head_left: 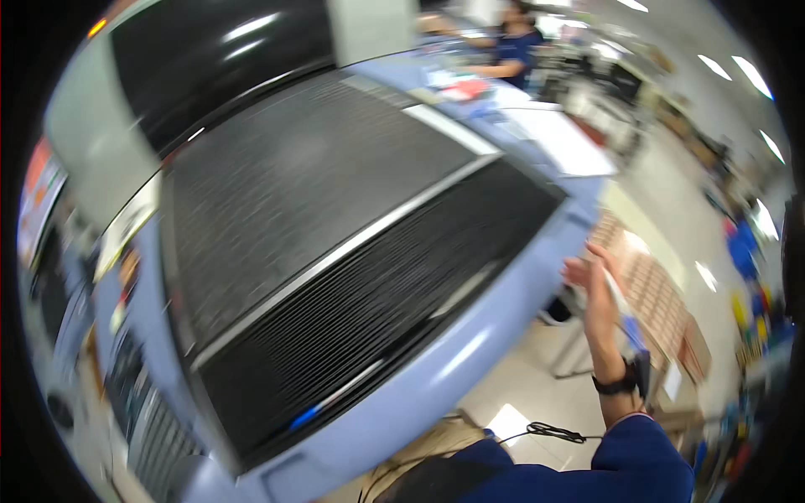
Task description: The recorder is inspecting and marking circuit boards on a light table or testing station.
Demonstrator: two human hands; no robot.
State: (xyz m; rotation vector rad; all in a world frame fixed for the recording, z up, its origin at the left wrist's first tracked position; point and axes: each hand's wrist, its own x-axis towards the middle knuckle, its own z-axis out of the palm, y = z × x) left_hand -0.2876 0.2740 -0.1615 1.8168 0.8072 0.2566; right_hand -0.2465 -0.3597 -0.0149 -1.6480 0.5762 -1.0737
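Note:
My right hand (595, 289), with a black band on its wrist, reaches up at the right side of a large machine. Its fingers look stretched out and apart, though motion smears them. Beside the hand is a panel with rows of copper-pink rectangles (650, 281). A blurred white and blue thing (631, 329) shows along the wrist; whether the hand touches it I cannot tell. To the left stretches the machine's dark flat bed (293, 193), with a ribbed black strip (360, 302) in front. My left hand is out of view.
A blue-tipped stick (310, 415) lies on the ribbed strip. The machine's blue-grey front edge (453, 360) curves close to me. White sheets (566, 138) rest at its far right end. A person in dark blue (516, 50) works beyond. A black cable (553, 432) hangs near my body.

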